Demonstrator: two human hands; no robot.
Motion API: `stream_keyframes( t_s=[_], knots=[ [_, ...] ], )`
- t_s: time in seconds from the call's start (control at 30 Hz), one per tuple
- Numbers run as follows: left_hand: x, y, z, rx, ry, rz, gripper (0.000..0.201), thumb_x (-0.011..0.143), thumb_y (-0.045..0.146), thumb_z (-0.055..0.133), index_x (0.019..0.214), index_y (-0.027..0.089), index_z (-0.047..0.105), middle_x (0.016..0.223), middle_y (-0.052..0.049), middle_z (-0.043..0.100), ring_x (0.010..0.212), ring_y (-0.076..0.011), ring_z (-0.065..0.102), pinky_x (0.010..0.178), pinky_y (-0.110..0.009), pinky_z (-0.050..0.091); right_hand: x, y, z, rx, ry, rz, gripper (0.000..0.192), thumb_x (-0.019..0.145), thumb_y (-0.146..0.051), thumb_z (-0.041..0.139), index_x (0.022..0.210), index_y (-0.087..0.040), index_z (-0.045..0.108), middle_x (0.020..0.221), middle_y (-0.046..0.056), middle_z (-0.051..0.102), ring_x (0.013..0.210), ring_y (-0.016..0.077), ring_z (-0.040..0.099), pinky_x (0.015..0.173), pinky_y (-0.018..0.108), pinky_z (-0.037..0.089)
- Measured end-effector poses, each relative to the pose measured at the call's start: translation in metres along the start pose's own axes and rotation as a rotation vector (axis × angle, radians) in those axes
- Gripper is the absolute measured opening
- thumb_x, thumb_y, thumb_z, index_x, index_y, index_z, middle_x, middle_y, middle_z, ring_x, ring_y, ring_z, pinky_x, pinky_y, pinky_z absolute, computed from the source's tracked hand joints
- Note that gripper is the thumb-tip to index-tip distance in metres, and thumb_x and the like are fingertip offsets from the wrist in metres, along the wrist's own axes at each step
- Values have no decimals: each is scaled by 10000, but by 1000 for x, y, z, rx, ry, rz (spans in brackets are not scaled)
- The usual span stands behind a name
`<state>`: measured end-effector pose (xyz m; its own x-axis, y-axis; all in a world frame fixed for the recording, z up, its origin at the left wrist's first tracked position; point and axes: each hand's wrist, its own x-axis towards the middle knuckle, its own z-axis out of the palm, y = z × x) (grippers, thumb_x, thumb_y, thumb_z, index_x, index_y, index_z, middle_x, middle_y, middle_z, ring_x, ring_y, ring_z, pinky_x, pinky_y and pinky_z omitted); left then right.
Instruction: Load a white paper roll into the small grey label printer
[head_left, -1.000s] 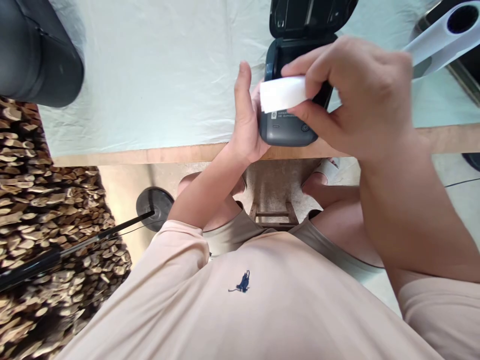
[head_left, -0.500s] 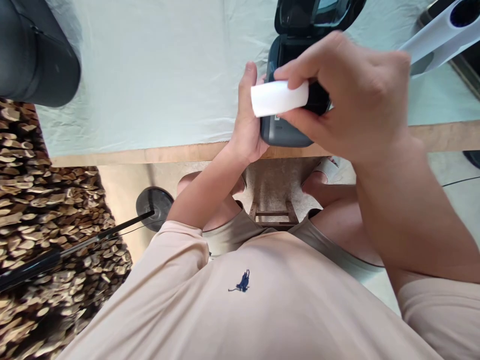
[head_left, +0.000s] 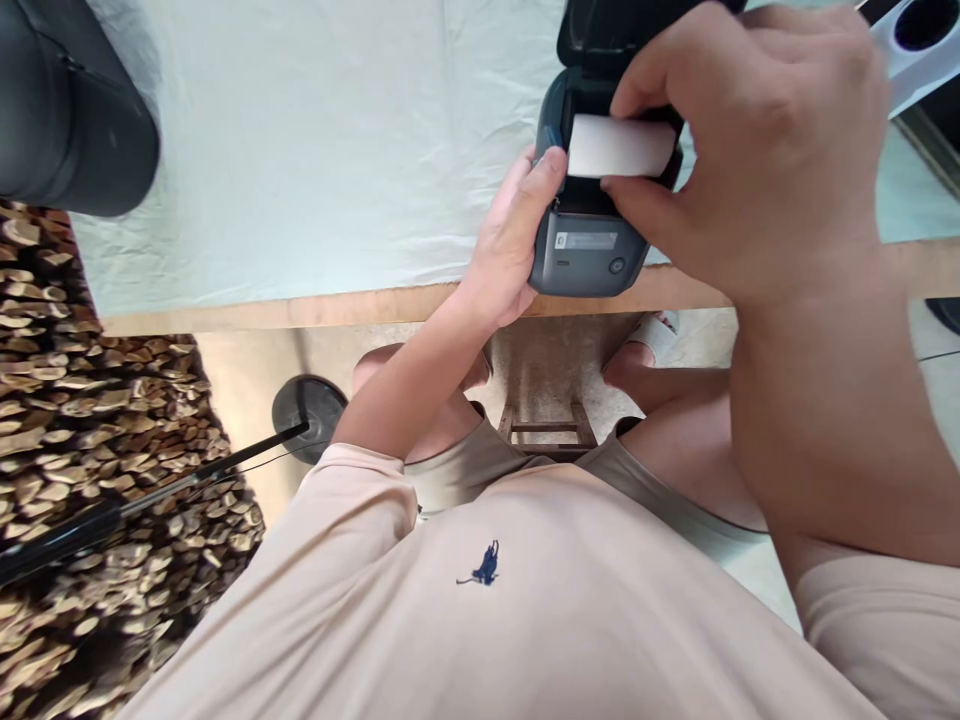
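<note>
White paper, one roll (head_left: 619,146), is sitting in the open bay of one dark printer (head_left: 586,250) at the counter (head_left: 300,150) edge. The right hand (head_left: 757,150) is pinching the roll; the left hand (head_left: 517,235) is gripping the printer's side. Earlier, the roll was hovering nearer the printer's front.

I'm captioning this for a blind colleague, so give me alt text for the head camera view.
The right hand holds a white paper roll at the open bay of a small dark printer, which the left hand grips by its side. The printer sits at the edge of a cloth-covered table.
</note>
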<state>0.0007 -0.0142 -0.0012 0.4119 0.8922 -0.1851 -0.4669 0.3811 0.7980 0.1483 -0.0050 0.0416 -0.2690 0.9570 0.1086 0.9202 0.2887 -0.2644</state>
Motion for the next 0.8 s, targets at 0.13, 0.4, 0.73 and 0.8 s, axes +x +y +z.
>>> stream_keyframes(
  t_s=[0.13,0.4,0.73,0.8],
  knots=[
    [0,1,2,62,26,55,179,838,311,371,892,195,496,800,29,583,763,-102,614,685,-230,488,0,3,6,16,13,26,296,713,-340,427,977,-261,534,940,-17,527,1090,201,474,928,481,340],
    [1,5,-1,-100,57,-72,271,821,387,386,863,195,572,848,-36,639,1081,-218,550,857,-322,487,-3,2,2,71,102,-141,301,796,-423,335,895,-293,588,906,-97,560,1068,120,469,950,444,340],
    [3,5,-15,-134,107,-181,286,741,284,560,1025,267,539,795,-1,662,1109,-220,513,916,-305,462,-4,3,8,227,138,-323,249,780,-386,397,928,-311,582,940,-130,568,1034,79,496,949,369,387],
    [3,4,-15,-124,103,-174,381,756,237,532,1132,275,484,829,1,666,1110,-210,522,900,-310,473,-4,3,6,275,209,-281,287,801,-354,349,908,-234,586,905,-97,566,970,42,500,932,281,394]
  ],
)
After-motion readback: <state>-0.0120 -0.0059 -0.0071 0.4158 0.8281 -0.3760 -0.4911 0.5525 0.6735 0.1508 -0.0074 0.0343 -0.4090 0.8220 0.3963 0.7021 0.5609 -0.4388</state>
